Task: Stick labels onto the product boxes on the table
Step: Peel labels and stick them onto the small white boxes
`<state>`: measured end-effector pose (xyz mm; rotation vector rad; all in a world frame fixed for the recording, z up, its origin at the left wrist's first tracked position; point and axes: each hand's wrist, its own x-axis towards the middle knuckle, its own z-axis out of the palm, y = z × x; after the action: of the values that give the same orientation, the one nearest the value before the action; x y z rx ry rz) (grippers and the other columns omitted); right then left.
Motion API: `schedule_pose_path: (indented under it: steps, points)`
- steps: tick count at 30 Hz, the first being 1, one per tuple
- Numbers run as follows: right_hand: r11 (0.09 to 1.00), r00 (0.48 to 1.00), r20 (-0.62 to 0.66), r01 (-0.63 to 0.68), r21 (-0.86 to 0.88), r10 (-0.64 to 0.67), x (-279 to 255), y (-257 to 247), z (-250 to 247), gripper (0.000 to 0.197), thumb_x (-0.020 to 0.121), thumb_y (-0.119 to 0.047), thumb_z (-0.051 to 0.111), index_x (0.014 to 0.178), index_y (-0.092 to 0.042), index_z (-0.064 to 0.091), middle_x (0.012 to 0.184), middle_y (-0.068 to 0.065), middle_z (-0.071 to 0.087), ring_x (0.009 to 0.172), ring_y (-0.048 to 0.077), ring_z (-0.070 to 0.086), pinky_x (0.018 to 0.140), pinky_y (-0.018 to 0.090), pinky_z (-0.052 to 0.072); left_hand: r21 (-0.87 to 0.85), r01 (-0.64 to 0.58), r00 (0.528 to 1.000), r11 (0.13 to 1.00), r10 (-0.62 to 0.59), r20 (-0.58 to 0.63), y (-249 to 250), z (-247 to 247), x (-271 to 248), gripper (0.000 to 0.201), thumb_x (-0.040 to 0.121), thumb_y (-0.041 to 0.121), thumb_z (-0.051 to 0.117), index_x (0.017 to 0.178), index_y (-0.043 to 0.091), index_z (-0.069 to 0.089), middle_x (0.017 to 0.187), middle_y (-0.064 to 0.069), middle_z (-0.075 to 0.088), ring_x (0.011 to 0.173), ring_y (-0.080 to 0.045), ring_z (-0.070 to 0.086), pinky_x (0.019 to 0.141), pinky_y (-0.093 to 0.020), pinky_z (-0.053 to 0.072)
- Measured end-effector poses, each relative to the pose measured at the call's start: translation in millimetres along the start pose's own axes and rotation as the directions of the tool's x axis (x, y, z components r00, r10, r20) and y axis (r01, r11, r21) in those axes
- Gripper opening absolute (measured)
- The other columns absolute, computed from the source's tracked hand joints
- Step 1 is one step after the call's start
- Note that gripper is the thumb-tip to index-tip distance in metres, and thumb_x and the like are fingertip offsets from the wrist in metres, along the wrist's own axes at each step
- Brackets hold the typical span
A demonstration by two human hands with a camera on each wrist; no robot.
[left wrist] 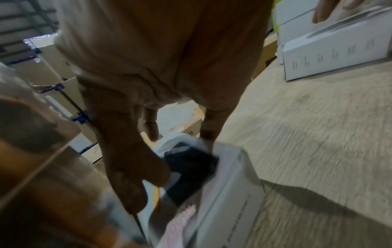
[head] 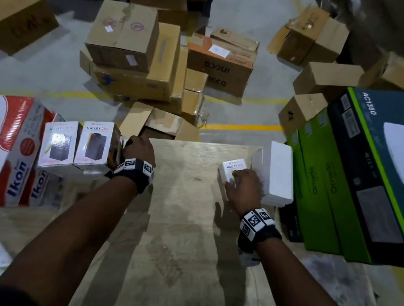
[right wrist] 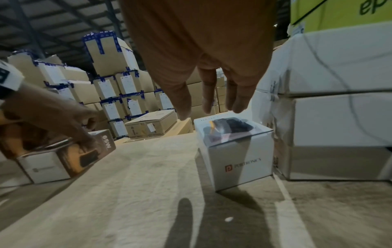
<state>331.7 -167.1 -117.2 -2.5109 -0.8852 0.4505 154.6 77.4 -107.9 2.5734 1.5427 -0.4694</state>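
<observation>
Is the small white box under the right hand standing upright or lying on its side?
Lying flat. The box rests on the table with its printed product picture facing up toward the right hand.

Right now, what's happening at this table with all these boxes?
A person is working through small white product boxes on a wooden table. Their right hand reaches with straight fingers over a small Halley box beside a plain white box. Their left hand grips another small box by the row of Halley boxes at the left edge. No label is visible.
</observation>
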Motion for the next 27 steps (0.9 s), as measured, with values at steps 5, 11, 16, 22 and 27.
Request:
schedule_pose_path:
  steps: [5,11,16,22,27]
  points:
    - [0.985,0.996,0.06,-0.05,-0.164,0.061,7.9,1.3,12.7,0.042,0.082,-0.032,0.072,0.115,-0.009,0.062,0.128,0.017,0.053,0.119,0.038,0.052,0.1,0.042,0.045,-0.018,0.007,1.0,1.0,-0.006,0.021,-0.9,4.2,1.0,0.054,0.089,0.019,0.063,0.13,-0.004,0.038,0.12,-0.027,0.054,0.095,-0.038,0.065,0.074,-0.042,0.055]
    - [0.951,0.986,0.111,-0.087,-0.296,0.124,3.4,-8.4,9.0,0.049,0.081,-0.035,0.073,0.121,-0.013,0.054,0.122,0.011,0.058,0.113,0.035,0.058,0.091,0.04,0.048,-0.085,0.024,0.999,0.996,-0.021,0.038,5.2,1.7,-20.6,0.073,0.092,0.027,0.06,0.147,-0.002,0.022,0.126,-0.025,0.054,0.105,-0.041,0.061,0.077,-0.044,0.052]
    - [0.88,0.95,0.241,-0.279,0.384,0.196,-36.1,-11.0,5.0,0.049,0.077,-0.029,0.079,0.114,-0.014,0.05,0.102,0.005,0.068,0.088,0.024,0.066,0.079,0.038,0.055,-0.624,-0.163,0.973,0.764,0.23,0.028,14.9,17.3,-90.0,0.022,0.089,0.016,0.061,0.109,0.021,0.054,0.096,-0.006,0.068,0.09,-0.028,0.066,0.072,-0.032,0.05]
    - [0.034,0.749,0.662,-0.661,0.75,-0.025,-114.1,-17.1,-26.8,0.032,0.093,-0.017,0.047,0.114,0.003,0.059,0.103,0.021,0.07,0.086,0.031,0.069,0.066,0.036,0.055,-0.97,0.237,0.876,0.057,0.42,0.238,10.7,34.3,-185.3,0.046,0.083,0.007,0.078,0.124,0.017,0.059,0.12,-0.006,0.07,0.118,-0.023,0.063,0.088,-0.03,0.057]
    - [0.171,0.741,0.64,-0.616,0.769,-0.205,-154.3,-21.6,-32.2,0.047,0.087,-0.02,0.047,0.128,-0.003,0.063,0.132,0.019,0.063,0.105,0.033,0.063,0.086,0.04,0.049,-0.963,0.251,0.799,-0.096,0.582,0.151,-4.8,13.6,-228.8,0.067,0.074,0.024,0.08,0.135,0.01,0.056,0.131,-0.006,0.066,0.121,-0.02,0.062,0.096,-0.034,0.052]
